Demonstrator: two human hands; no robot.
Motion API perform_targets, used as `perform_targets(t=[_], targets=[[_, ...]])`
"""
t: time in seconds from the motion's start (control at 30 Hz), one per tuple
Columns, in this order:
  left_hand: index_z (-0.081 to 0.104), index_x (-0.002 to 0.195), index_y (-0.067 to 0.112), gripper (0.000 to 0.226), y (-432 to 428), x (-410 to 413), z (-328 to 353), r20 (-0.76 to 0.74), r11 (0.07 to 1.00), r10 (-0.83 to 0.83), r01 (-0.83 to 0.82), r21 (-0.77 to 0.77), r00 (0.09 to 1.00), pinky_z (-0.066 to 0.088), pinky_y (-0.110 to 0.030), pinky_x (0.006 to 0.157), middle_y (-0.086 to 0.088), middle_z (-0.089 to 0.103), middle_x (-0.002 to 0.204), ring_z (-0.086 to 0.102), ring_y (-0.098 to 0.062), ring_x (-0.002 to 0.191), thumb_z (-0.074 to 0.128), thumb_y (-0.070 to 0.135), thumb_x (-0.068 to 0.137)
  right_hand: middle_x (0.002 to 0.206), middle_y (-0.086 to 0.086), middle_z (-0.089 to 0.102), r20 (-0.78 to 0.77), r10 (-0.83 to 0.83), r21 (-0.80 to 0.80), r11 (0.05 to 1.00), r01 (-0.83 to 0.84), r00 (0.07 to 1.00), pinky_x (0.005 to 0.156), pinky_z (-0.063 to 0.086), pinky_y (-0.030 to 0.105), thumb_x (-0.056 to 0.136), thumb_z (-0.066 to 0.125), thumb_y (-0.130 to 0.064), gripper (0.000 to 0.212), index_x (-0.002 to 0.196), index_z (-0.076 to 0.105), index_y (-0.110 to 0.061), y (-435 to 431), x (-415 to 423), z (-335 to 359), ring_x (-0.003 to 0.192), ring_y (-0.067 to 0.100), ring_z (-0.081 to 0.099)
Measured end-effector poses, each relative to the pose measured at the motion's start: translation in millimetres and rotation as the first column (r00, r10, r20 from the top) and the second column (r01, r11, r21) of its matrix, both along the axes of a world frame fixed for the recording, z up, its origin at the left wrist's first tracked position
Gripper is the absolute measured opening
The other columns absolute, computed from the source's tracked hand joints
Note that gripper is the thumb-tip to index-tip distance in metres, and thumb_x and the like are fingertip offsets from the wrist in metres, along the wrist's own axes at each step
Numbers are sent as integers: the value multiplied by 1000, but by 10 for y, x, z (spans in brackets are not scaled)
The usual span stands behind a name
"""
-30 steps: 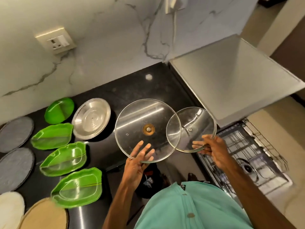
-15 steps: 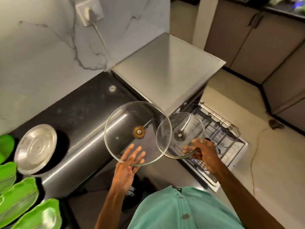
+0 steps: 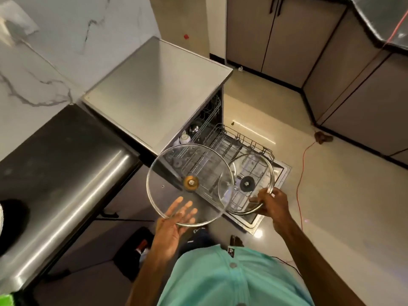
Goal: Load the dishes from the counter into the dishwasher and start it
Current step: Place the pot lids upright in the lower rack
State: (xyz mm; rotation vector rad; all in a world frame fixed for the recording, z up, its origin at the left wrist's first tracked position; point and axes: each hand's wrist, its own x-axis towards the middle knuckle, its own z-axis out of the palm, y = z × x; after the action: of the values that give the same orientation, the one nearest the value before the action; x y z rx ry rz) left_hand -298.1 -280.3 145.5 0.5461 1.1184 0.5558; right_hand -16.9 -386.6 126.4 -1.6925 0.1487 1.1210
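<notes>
Left hand (image 3: pixel 174 219), fingers straight, supports the large round glass lid with brass knob (image 3: pixel 189 182). Right hand (image 3: pixel 272 204) pinches the small round glass lid with black knob (image 3: pixel 247 184). The 2 lids hang above the pulled-out wire dishwasher rack (image 3: pixel 249 143), apparently nearly bare. Racking and start are outstanding.

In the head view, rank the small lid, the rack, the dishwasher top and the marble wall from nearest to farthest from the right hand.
1. small lid: gripped at its rim by the right hand.
2. rack: pulled out, just beyond and below the lid.
3. dishwasher top: further back, to the left.
4. marble wall: behind it, far left.
</notes>
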Motion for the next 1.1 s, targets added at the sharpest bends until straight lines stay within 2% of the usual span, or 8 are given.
perform_targets(t=[0.23, 0.37, 0.43, 0.5, 0.67, 0.83, 0.97, 1.1], targets=[[55, 139, 12, 47, 373, 763, -125, -52, 991, -128, 126, -35, 990, 55, -45, 98, -15, 68, 129, 66, -37, 118, 61, 2, 93, 86, 27, 74, -34, -81, -104, 992, 77, 996, 66, 63, 50, 81, 53, 9, 30, 108, 61, -2, 52, 471, -107, 77, 45, 74], [55, 139, 13, 48, 791, 1173, -286, -32, 986, -156, 153, -72, 987, 57, -42, 94, -15, 67, 130, 64, -37, 120, 59, -1, 93, 88, 33, 71, -9, -126, -137, 983, 124, 992, 72, 60, 59, 84, 51, 7, 27, 109, 60, 1, 255, 800, -89, 82, 50, 71], [54, 139, 12, 47, 998, 1378, -379, -55, 983, -170, 166, -84, 984, 56, -45, 95, -15, 67, 130, 64, -37, 120, 57, -3, 95, 89, 31, 72, 32, -126, -168, 977, 129, 992, 66, 63, 51, 86, 52, 6, 23, 106, 60, -1, 362, 989, -70, 79, 47, 73], [53, 140, 10, 49, 1193, 1572, -493, -87, 984, -151, 141, -109, 985, 54, -50, 98, -18, 65, 132, 64, -35, 121, 60, -4, 93, 88, 26, 74, 89, -98, -194, 974, 114, 991, 62, 63, 44, 88, 52, 4, 20, 104, 60, -3, 455, 1196, -92, 77, 43, 74], [60, 126, 12, 40, 1541, 1967, -647, -137, 976, -157, 132, -172, 978, 58, -46, 91, -19, 71, 119, 74, -31, 100, 58, -10, 92, 82, 16, 76, 242, -13, -269, 960, 80, 970, 69, 62, 54, 92, 59, -8, 11, 103, 62, -9, 660, 1664, -249, 69, 33, 75], [62, 130, 17, 45, 1738, 2327, -1013, -251, 965, -261, 244, -97, 932, 59, -39, 85, -12, 74, 115, 73, -31, 103, 69, 3, 88, 78, 4, 76, 314, 144, -400, 917, -7, 938, 72, 62, 53, 86, 62, -21, 10, 94, 60, -26, 836, 2139, -906, 65, 26, 75], [70, 119, 22, 34, 1870, 2630, -1563, -541, 942, -226, 322, 88, 810, 59, -38, 72, -9, 77, 103, 75, -30, 87, 66, 3, 92, 82, 0, 72, 333, 344, -523, 842, -131, 878, 75, 59, 52, 67, 50, -43, 26, 92, 53, -33, 819, 2540, -2000, 75, 31, 71], [71, 112, 26, 27, 2041, 2935, -2138, -872, 765, -90, 594, 250, 482, 58, -47, 75, -7, 75, 87, 71, -32, 80, 58, 42, 94, 83, 5, 71, 318, 491, -586, 775, -239, 811, 74, 55, 39, 85, 60, -22, 13, 98, 56, -24, 1130, 2742, -2350, 76, 31, 70]])
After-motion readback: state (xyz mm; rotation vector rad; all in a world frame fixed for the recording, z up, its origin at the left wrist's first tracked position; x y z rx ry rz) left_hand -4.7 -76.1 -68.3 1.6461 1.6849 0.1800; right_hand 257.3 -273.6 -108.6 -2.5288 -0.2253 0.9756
